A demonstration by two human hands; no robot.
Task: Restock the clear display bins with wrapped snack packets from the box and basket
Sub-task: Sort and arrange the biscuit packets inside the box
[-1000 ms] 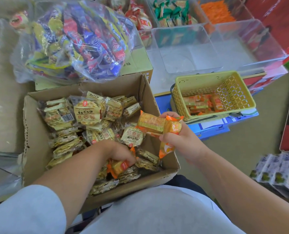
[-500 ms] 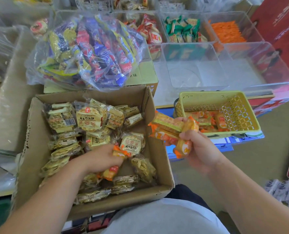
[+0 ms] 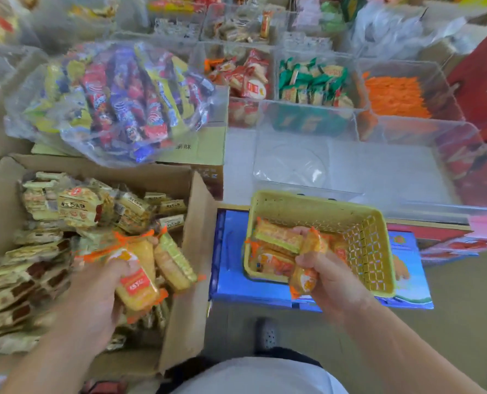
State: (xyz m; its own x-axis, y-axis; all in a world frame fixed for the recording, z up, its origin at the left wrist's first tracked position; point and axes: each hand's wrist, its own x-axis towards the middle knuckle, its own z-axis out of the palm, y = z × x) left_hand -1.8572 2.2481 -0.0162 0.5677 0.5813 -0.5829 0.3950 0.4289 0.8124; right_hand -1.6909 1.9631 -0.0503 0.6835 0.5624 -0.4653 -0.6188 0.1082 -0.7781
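Observation:
My left hand (image 3: 94,297) grips orange-edged snack packets (image 3: 140,280) above the open cardboard box (image 3: 185,280), which holds several pale wrapped packets (image 3: 77,206). My right hand (image 3: 330,277) is closed on more orange snack packets (image 3: 302,245), held over the left part of the yellow basket (image 3: 370,251). Further orange packets lie in the basket's bottom. Behind the basket stand two clear display bins (image 3: 302,160) with nothing visible in them.
A big clear bag of colourful packets (image 3: 117,100) rests on a carton behind the box. Filled bins hold red-white (image 3: 245,78), green (image 3: 313,83) and orange (image 3: 396,95) snacks. The basket stands on a blue box (image 3: 236,280). Red cartons (image 3: 486,75) line the right side.
My left hand has lifted orange packets out of the box toward its right wall. My right hand has carried its packets rightward, from beside the box to over the basket.

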